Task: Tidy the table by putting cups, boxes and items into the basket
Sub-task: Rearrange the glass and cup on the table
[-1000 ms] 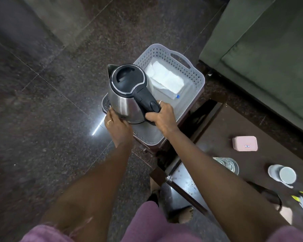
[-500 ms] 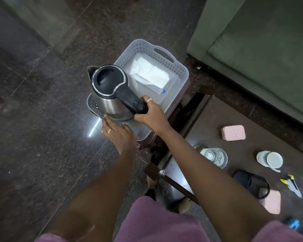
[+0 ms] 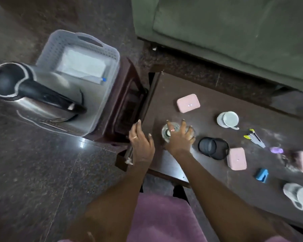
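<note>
Now right hand [image 3: 179,140], fingers spread, over glass [image 3: 169,132] near table [image 3: 208,175] left edge; left hand [image 3: 141,144] empty, fingers loosely apart, at that edge.

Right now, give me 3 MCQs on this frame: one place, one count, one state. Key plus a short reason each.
1. Where does the kettle stand?
A. in the basket
B. on the table
C. on the sofa

2. How many pink boxes show whole on the table?
A. none
B. two
C. five

3. What is the right hand doing?
A. holding the kettle handle
B. spread over the glass
C. resting on the sofa

Key:
1 A: the kettle sits inside the basket's near end, beside the white packet.
2 B: one pink box lies near the table's far side and another beside the black lid; a third pink shape at the right edge is cut off.
3 B: its fingers reach down around the glass; whether they grip it yet is unclear. The left hand is at the table edge.
</note>
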The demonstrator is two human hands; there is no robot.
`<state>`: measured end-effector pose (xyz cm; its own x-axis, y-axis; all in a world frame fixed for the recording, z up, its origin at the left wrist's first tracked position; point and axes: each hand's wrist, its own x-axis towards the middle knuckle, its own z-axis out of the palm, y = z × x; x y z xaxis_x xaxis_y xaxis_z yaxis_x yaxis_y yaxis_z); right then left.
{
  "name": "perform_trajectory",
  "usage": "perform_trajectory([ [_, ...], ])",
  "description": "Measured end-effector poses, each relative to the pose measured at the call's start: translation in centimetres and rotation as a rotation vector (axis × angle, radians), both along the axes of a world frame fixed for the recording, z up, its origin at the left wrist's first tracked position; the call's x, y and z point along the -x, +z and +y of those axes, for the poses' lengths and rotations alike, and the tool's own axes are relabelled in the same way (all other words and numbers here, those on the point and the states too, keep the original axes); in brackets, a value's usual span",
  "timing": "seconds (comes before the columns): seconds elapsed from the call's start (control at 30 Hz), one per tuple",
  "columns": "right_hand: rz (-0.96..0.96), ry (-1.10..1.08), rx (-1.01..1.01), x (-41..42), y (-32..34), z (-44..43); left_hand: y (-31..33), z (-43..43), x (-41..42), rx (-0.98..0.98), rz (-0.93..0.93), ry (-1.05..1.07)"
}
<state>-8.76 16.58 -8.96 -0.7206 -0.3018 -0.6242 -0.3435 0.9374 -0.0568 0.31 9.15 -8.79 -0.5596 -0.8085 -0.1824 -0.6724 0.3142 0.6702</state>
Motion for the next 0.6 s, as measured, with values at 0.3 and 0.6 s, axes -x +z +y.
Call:
perform_trajectory([
  [0.3, -0.181, 0.133, 0.4, 3.2, -0.9, 2.2, 0.3, 6.5, 4.6, 0.043, -0.037, -0.114],
  [0.6, -0.082, -0.039, 0.545, 8.2, 4.1, 9.4, 2.4, 10.6, 9.5, 0.068, 0.013, -0.157],
])
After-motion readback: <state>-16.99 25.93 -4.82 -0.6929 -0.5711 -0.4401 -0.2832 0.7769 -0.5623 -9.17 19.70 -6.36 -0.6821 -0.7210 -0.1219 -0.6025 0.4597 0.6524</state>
